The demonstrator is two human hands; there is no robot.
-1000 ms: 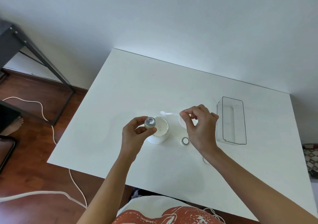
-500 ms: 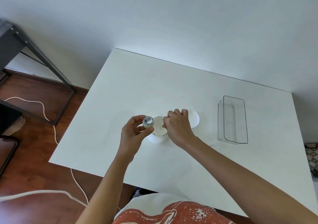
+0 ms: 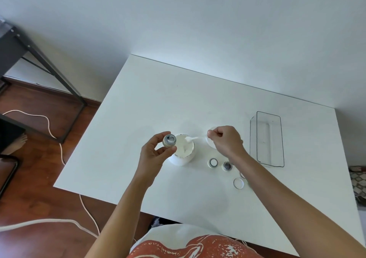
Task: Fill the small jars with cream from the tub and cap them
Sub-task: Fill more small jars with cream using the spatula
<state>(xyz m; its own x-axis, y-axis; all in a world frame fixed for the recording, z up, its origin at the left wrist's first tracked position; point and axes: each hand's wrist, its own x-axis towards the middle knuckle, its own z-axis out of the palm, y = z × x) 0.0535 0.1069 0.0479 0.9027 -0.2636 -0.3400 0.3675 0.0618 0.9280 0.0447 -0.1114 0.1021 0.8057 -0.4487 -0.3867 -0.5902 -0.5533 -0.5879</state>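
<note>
Jar (image 3: 169, 140) sits pinched in my left hand (image 3: 156, 154), thumb and fingertips round its sides, mouth tilted up, just beside the tub (image 3: 184, 148). Right hand (image 3: 225, 141) pinches the spatula (image 3: 193, 138) handle, tip in the cream. Jar's prob light & slick w/ cream, so hold by the body, not the rim.

Bright, even daylight, soft faint shadows, slight overall softness, wide-angle bending at edges.

Single head-worn view, steeply down onto the table (image 3: 158, 103).
</note>
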